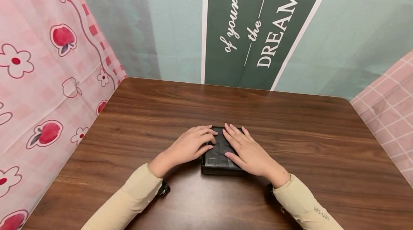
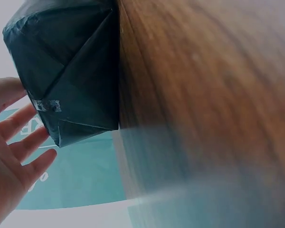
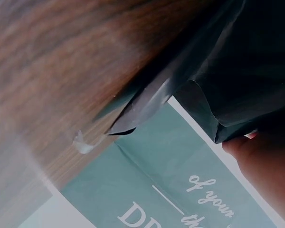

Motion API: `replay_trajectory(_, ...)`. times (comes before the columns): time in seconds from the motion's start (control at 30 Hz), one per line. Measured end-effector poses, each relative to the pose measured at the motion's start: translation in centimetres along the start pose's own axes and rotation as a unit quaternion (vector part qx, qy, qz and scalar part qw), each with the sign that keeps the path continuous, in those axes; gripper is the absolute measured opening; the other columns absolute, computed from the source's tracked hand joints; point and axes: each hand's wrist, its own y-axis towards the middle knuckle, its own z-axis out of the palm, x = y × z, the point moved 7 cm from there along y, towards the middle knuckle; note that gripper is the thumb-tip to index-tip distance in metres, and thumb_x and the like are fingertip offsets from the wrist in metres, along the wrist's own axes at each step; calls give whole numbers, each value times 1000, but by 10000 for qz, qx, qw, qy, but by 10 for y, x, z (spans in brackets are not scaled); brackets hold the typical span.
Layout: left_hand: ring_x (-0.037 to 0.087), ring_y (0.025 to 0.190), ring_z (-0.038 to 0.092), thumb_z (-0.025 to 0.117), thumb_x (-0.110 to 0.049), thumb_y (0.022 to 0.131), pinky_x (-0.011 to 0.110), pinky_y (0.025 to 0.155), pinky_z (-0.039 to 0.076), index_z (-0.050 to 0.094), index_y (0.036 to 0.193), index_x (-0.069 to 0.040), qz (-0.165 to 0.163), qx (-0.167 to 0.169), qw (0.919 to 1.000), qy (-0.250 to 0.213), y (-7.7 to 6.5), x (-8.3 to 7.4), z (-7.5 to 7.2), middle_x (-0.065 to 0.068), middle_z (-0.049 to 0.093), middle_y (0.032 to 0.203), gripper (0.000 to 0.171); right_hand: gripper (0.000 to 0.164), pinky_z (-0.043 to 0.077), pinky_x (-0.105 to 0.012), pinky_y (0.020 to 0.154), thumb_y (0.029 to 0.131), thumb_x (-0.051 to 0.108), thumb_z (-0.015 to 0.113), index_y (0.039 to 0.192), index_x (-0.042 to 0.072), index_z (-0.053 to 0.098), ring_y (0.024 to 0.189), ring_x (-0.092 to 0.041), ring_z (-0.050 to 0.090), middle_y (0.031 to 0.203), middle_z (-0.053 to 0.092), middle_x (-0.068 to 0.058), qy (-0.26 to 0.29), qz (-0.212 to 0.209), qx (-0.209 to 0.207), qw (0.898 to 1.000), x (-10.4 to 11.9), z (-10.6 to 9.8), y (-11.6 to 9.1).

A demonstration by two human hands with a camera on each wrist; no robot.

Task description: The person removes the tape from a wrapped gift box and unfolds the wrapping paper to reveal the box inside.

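A box wrapped in black sheet material [image 1: 217, 154] lies on the table between both hands. My right hand [image 1: 252, 154] rests on the right part of its top, fingers stretched forward. My left hand [image 1: 191, 144] touches the left edge of the top with loosely bent fingers. In the left wrist view, the wrapped end [image 2: 69, 66] shows diagonal folds and a small piece of clear tape [image 2: 47, 105]. From the right wrist, a loose flap [image 3: 149, 97] of the wrapping stands away from the box, a whitish strip of tape [image 3: 84, 144] at its tip.
The brown wood-grain table [image 1: 138, 115] surrounds the box. A green curtain with lettering [image 1: 238, 36] hangs behind it, a pink patterned cloth [image 1: 48, 79] at the left and a pink checked cloth [image 1: 387, 108] at the right. A black device [image 1: 163, 189] sits under the left wrist.
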Motion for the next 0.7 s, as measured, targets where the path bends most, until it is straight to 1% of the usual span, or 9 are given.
replay_trajectory(0.1, 27, 125, 47, 63, -19, 92, 42, 102, 37, 64, 99, -16, 55, -51, 10000, 37, 0, -1, 0, 4, 60, 122, 8, 62, 12, -51, 112, 99, 36, 47, 147, 0, 29, 143, -26, 14, 155, 19, -14, -7, 5, -7, 10000, 0, -1, 0)
replay_trajectory(0.2, 23, 121, 51, 63, -19, 91, 39, 99, 40, 64, 97, -16, 91, -117, 9998, 132, 1, -2, -1, 2, 61, 119, 6, 62, 12, -51, 112, 99, 36, 46, 147, 0, 29, 143, -26, 14, 155, 18, -13, 3, 8, -21, 10000, 0, -1, 0)
replay_trajectory(0.3, 18, 108, 55, 64, -17, 90, 34, 92, 43, 63, 92, -15, 143, -207, 9995, 212, 1, -3, -2, -1, 62, 110, 3, 62, 12, -50, 112, 99, 36, 46, 147, 0, 29, 142, -26, 15, 155, 19, -14, 27, -18, -44, 10000, 1, -1, 0)
replay_trajectory(0.37, 15, 96, 54, 64, -15, 90, 30, 86, 44, 61, 89, -14, 156, -252, 9993, 210, 2, -3, -3, -2, 61, 101, 3, 62, 12, -50, 112, 99, 36, 46, 146, 0, 30, 142, -27, 16, 154, 20, -15, 46, -43, -68, 10000, 1, -1, 0)
replay_trajectory(0.47, 13, 90, 53, 63, -10, 90, 28, 82, 44, 61, 91, -12, 150, -304, 9994, 48, 4, -3, -4, -2, 58, 94, 3, 61, 13, -50, 111, 99, 36, 45, 146, -1, 30, 142, -28, 17, 153, 22, -16, 38, -61, -98, 9999, 0, -1, 0)
replay_trajectory(0.6, 13, 89, 53, 64, -7, 90, 27, 82, 45, 64, 93, -11, 282, -247, 9992, -132, 7, -2, -6, -2, 58, 93, 5, 61, 12, -50, 112, 99, 36, 45, 146, -1, 30, 142, -27, 16, 154, 22, -16, 36, -57, -95, 9999, 0, 0, 0)
replay_trajectory(0.7, 12, 86, 52, 65, -6, 89, 25, 79, 45, 62, 87, -12, 452, -119, 9988, -136, 9, -3, -6, -3, 56, 90, 6, 62, 12, -49, 112, 99, 36, 45, 147, 0, 29, 142, -27, 16, 154, 21, -15, 40, -57, -97, 9999, -1, 0, 0)
